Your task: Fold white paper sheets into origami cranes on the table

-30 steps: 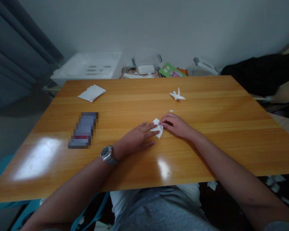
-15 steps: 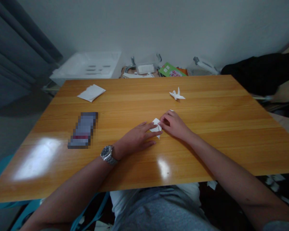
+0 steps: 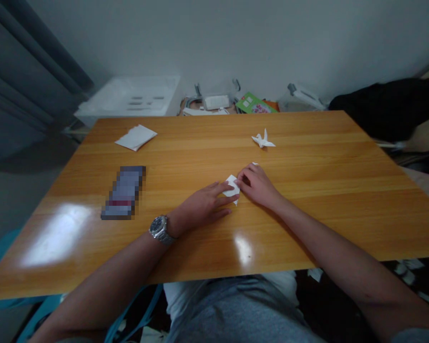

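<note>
A grey shirt [image 3: 246,312] accompanies a silver wristwatch [image 3: 160,229].

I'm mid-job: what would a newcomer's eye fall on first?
Probably the left hand, spread over a small white paper near the middle of the wooden table, with the right hand touching that paper's right side. Beyond the hands, right of centre, sits a white paper bird; a pixelated, phone-like slab lies at left.

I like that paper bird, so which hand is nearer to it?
Right. The right hand lies apart from the paper bird, on its near side; the left hand is farther off, toward the near left.
</note>
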Motion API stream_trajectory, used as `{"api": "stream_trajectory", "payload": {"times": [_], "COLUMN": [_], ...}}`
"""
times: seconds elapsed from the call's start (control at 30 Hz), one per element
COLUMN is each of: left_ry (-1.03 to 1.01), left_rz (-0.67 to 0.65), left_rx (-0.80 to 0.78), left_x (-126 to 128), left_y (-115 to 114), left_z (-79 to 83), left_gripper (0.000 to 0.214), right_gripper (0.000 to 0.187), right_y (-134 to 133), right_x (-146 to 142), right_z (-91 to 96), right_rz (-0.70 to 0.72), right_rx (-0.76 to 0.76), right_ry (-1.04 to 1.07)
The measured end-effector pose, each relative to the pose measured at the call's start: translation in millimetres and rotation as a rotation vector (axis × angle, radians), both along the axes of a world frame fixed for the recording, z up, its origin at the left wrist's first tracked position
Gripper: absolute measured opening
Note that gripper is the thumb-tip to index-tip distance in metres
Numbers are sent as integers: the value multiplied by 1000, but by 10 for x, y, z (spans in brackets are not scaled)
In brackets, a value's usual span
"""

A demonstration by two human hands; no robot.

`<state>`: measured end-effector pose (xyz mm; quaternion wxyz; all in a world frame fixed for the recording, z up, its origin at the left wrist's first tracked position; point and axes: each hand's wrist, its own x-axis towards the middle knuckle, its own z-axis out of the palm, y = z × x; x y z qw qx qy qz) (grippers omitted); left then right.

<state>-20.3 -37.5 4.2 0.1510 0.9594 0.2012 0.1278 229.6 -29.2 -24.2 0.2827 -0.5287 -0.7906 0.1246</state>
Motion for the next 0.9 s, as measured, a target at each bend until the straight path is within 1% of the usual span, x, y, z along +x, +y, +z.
{"api": "stream_trajectory", "payload": {"times": [0.23,0.57,0.8,0.9], "left_ry": [25,16,11,12], "left_rz": [-10,-3,5,10], "left_rx": [-42,-52,-63,-69], "left_x": [-9,-9,3,10], "left_y": [20,20,17,23], "left_z": [5,-5,45,36], "left_gripper": [45,45,42,41], "right_gripper": [12,15,16,16], "right_y": [-14,2,11,13], "right_x": [-24,-25,-34,-40], "right_z": [-10,-11,-30,-33], "right_rz": [-17,-30,-34,-36], "right_rx": [45,27,35,39], "right_ry": [3,-7,-20,-32]}}
